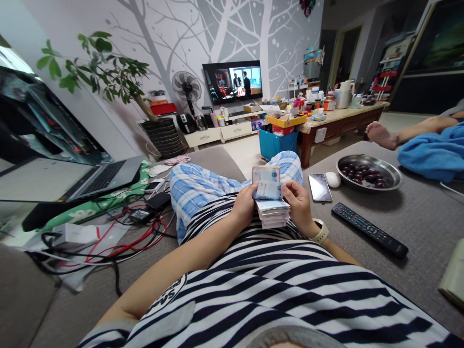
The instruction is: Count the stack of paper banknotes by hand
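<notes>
In my lap, a folded stack of banknotes (273,215) is held between both hands, its lower ends fanned toward me. My left hand (243,207) is closed around the stack's left side, thumb on top. On the other side, my right hand (297,205), with a watch (320,231) on its wrist, pinches the right edge of the upper notes. Pale notes with blue print face up, and a pinkish one shows behind them. The lower fingers of both hands are partly hidden. Blue checked trousers (203,186) lie under and around the hands.
On the sofa to the right are a phone (320,187), a white mouse (332,180), a metal bowl (398,180) of dark round fruit and a remote control (369,229). Another person's bare foot (381,134) rests beyond. A laptop (105,176) and tangled cables (119,249) lie left.
</notes>
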Motion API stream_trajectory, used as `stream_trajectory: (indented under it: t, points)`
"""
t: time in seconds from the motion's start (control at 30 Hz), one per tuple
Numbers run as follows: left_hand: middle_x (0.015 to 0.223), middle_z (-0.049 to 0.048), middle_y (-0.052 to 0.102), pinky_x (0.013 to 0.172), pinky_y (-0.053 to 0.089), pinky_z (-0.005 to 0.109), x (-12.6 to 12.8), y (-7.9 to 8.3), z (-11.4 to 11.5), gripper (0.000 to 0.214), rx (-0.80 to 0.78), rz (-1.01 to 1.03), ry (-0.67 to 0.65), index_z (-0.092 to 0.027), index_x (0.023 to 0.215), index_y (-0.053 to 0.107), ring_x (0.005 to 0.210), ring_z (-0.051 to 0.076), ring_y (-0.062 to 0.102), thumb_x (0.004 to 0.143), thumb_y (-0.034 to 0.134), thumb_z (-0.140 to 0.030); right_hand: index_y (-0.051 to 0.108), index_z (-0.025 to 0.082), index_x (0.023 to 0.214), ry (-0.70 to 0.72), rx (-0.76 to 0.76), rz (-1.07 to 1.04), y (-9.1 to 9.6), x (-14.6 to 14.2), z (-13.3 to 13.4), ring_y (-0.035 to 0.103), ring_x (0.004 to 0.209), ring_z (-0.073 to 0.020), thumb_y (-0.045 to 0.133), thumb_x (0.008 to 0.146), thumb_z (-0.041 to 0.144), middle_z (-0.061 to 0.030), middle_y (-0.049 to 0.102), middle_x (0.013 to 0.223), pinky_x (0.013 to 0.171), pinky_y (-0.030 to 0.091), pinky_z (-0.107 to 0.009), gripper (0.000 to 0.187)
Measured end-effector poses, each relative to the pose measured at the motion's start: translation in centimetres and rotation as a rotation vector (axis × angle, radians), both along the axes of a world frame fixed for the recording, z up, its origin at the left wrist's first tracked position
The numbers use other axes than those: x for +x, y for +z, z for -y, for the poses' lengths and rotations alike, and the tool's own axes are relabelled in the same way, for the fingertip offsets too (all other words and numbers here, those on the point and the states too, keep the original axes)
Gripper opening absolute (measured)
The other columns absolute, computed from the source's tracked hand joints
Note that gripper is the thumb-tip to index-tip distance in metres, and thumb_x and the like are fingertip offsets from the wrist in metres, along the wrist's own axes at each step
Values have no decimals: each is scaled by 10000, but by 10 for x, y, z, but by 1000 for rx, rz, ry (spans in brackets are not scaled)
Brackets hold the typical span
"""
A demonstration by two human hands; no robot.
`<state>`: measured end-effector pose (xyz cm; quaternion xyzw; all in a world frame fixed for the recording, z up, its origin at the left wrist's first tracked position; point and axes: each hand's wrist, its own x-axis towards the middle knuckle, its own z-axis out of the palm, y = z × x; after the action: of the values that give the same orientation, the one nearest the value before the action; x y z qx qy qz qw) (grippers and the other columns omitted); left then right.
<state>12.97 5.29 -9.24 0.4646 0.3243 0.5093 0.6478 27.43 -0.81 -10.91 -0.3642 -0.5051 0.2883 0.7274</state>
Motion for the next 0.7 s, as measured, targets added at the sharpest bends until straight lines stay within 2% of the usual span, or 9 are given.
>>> stream_trajectory:
  t: [0.23,0.47,0.57,0.7]
  points:
    - [824,58,784,905,548,399,0,-3,-2,282,18,-4,24,-172,812,768,928,291,722,694,799,-427,617,226,745,-53,39,25,5,0,4,460,626,-154,668,899,556,21,530,656,596,406,-285,368]
    - [785,54,777,878,556,389,-1,-1,1,278,9,7,20,-162,803,764,887,279,723,693,797,-416,630,226,748,-44,48,16,3,0,3,462,624,-156,667,904,569,19,536,654,595,404,-287,378]
    - [792,62,782,896,564,419,-1,0,4,292,-24,11,6,-170,788,757,897,296,734,692,810,-441,641,225,745,-44,54,5,2,0,2,448,599,-149,678,908,571,24,526,633,575,381,-285,384]
    - [841,85,796,945,560,454,1,1,3,342,-42,34,11,-170,795,755,967,321,745,659,843,-471,663,223,767,27,46,-47,-2,-1,1,404,512,-132,629,945,592,21,570,590,511,328,-284,411]
